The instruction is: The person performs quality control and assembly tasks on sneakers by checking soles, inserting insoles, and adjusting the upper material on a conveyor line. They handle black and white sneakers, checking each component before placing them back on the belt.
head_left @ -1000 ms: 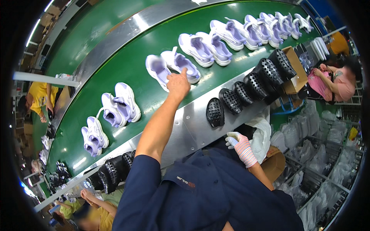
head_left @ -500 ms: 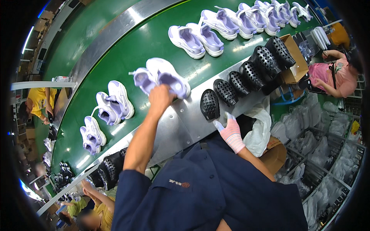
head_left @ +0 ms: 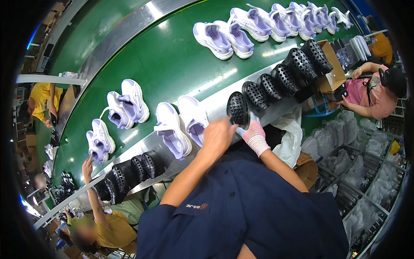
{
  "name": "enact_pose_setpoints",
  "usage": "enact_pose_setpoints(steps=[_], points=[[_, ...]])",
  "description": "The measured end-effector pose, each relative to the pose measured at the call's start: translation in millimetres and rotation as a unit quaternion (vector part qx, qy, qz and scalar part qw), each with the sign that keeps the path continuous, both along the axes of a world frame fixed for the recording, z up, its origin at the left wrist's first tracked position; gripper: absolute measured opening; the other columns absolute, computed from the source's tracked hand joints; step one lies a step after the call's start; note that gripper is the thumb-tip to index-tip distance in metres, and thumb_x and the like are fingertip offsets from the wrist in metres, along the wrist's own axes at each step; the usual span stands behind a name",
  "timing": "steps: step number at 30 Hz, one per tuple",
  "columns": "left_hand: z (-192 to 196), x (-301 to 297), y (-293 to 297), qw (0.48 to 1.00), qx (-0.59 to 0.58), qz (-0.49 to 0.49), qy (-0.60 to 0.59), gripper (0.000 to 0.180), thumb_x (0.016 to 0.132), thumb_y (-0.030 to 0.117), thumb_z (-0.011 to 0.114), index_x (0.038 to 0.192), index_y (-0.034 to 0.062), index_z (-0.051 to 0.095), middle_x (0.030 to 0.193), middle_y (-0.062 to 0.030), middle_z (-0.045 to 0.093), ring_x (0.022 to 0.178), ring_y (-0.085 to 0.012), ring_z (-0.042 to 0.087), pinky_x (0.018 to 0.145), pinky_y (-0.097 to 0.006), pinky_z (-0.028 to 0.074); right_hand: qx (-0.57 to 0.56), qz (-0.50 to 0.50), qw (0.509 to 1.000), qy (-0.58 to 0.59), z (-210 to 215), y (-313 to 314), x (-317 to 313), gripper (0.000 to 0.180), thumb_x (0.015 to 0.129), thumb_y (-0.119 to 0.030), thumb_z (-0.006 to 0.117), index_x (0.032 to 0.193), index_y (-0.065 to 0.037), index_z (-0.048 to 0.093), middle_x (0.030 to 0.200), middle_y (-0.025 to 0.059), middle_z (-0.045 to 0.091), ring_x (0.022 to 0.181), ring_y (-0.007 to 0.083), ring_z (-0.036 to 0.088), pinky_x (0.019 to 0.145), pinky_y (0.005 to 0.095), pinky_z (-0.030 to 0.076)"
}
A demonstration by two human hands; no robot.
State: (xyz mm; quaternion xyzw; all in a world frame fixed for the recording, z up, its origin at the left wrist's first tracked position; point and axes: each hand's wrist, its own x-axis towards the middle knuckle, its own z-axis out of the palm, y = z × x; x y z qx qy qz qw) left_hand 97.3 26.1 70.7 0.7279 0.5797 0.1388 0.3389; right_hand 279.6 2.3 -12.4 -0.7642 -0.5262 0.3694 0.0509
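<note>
A green conveyor belt (head_left: 172, 64) sweeps in an arc from 8 o'clock up to 1 o'clock, with a bright steel counter (head_left: 215, 108) edging its near side. Along the belt from 12 to 1 o'clock lie more pairs of white-and-lilac sneakers (head_left: 258, 21); another pair (head_left: 127, 103) rests at 9 o'clock and one more (head_left: 99, 140) just below it, where a neighbouring worker's hand (head_left: 87, 164) reaches up to touch it. A row of black perforated shoe moulds (head_left: 280, 77) stands on the counter toward 2 o'clock, ending beside a cardboard box (head_left: 330, 64); a second row of black moulds (head_left: 129, 170) sits at 8 o'clock.

Near the centre, the closest pair of white-and-lilac sneakers (head_left: 181, 127) lies half on the belt, half on the counter, toes pointing toward 11 o'clock. The bare left hand (head_left: 217, 136) sits at the heel of the right-hand shoe of this pair, fingers curled around it as far as can be told; the grip itself is hidden beneath the hand. The right hand (head_left: 253, 134), in a pink-and-white striped glove, is just beside the left, fingers loosely bent and touching the lower edge of the nearest black mould (head_left: 237, 108). Whether it grasps the mould cannot be told.
</note>
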Motion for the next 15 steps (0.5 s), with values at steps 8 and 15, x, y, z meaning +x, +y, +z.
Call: enact_pose_setpoints(steps=[8,15], points=[[-111,50,50,0.936,-0.296,0.114,-0.156,0.019,0.088,0.018,0.070,0.085,-0.0004,0.075,0.068,-0.0110,0.069,0.057,-0.0180,0.064,0.052,-0.033,0.051,0.113,-0.009,0.991,0.074,-19,-4,2,0.088,0.078,-0.028,0.084,0.148,0.000,0.039,0.138,0.0295,0.053,0.125,0.0453,0.056,0.104,0.0477,0.049],[-84,34,48,0.984,-0.101,0.088,-0.120,0.019,0.086,0.017,0.066,0.078,0.0003,0.071,0.063,-0.0086,0.066,0.055,-0.0159,0.061,0.053,-0.034,0.049,0.112,-0.023,0.993,0.037,-28,-4,4,0.078,0.086,-0.029,0.077,0.149,-0.001,0.039,0.135,0.0285,0.056,0.122,0.0454,0.058,0.104,0.0478,0.049]])
